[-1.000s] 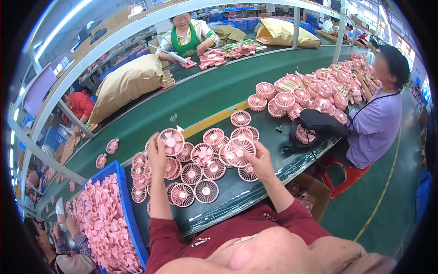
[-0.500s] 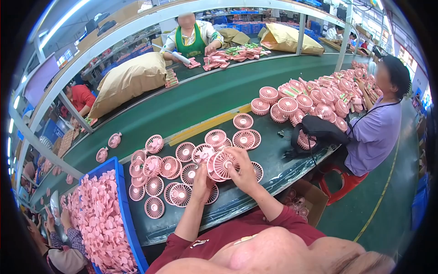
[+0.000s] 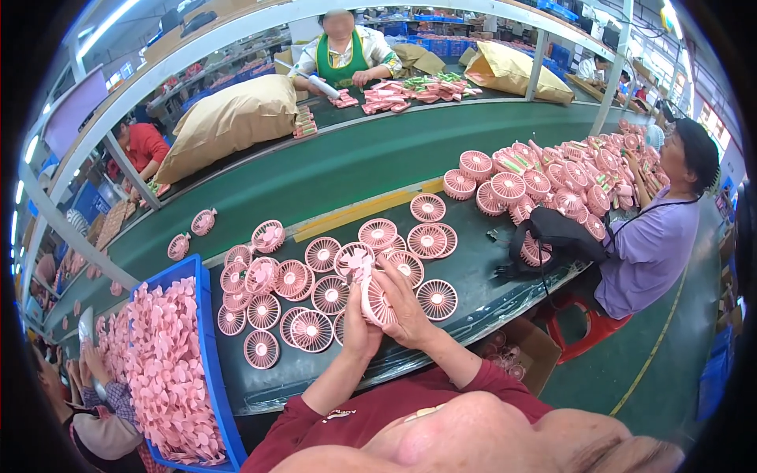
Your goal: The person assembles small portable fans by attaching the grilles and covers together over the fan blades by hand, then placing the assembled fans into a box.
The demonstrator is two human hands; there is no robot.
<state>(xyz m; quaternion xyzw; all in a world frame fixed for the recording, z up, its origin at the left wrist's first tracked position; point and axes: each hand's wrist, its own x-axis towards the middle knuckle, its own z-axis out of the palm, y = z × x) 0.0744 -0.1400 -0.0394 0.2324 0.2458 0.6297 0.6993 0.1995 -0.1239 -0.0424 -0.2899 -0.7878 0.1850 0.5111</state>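
Note:
Both my hands hold a round pink fan head (image 3: 376, 304), its slatted grille tilted up between them. My left hand (image 3: 361, 329) is closed around its left and lower side. My right hand (image 3: 408, 314) wraps over its top and right side; part of the fan head hides behind those fingers. Just beyond my left fingertips, pink fan blades (image 3: 357, 260) show against a round grille. Loose pink grilles lie around my hands, among them one grille (image 3: 436, 299) to the right and another grille (image 3: 311, 329) to the left.
A blue crate (image 3: 209, 347) of pink fan blades (image 3: 169, 370) stands at left. Beyond the dark worktable (image 3: 260, 390) runs a green conveyor belt (image 3: 339, 181). A black bag (image 3: 564, 232) and piled pink fans (image 3: 509, 187) are at right, near a seated co-worker (image 3: 650, 244).
The fan head has turned from grille facing up to tilted nearly on edge, and moved slightly nearer me. My right hand has shifted over its top, closer to my left hand.

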